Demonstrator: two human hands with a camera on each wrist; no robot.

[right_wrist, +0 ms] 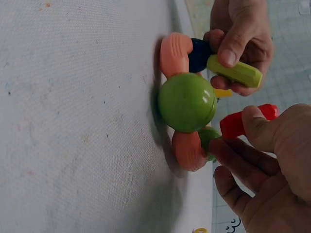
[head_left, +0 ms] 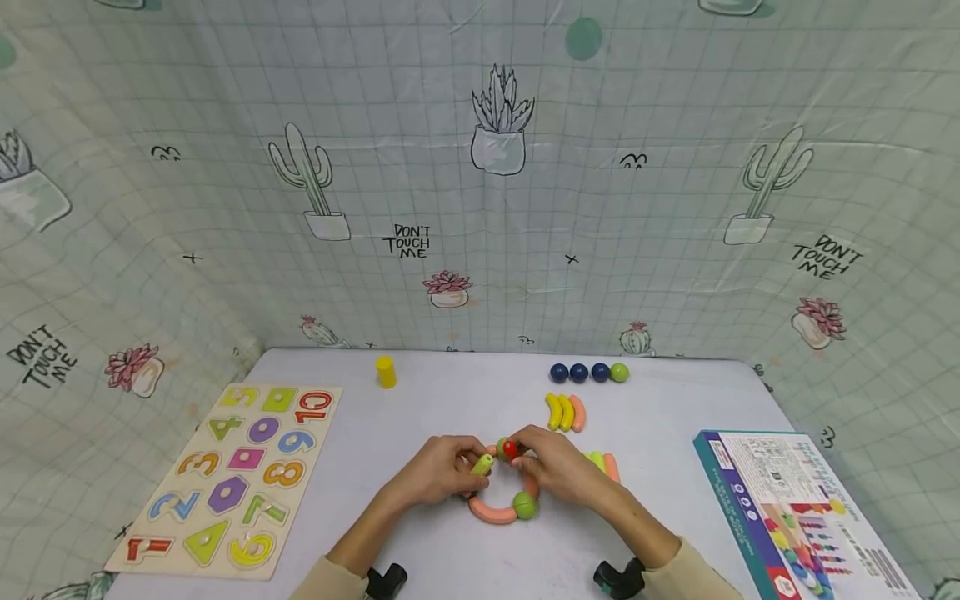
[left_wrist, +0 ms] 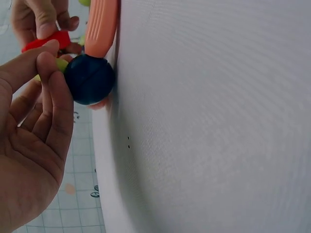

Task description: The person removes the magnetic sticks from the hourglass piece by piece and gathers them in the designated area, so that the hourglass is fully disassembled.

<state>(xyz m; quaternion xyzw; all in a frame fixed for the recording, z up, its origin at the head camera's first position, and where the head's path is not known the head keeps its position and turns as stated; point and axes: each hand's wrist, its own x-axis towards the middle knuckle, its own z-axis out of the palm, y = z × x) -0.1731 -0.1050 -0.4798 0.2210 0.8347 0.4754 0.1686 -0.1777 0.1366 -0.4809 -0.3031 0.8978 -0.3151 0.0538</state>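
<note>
A ring of salmon curved sticks (head_left: 491, 512) and balls lies on the white table in front of me. Among its balls are a green ball (right_wrist: 187, 102) at the near right and a dark blue ball (left_wrist: 90, 79) on the left. My left hand (head_left: 441, 468) pinches a short yellow-green stick (right_wrist: 235, 73) between thumb and fingers, close to the blue ball. Over the far right of the ring, my right hand (head_left: 561, 468) holds a short red stick (right_wrist: 235, 124) beside another green ball (right_wrist: 208, 141). Fingers partly hide the far side of the ring.
At the left lies a number-and-shape board (head_left: 251, 467); at the right, a printed box (head_left: 810, 517). A yellow cylinder (head_left: 386, 372) stands at the back left. Balls (head_left: 579, 372) and yellow curved sticks (head_left: 560, 412) sit at the back, with more sticks (head_left: 612, 467) beside my right hand.
</note>
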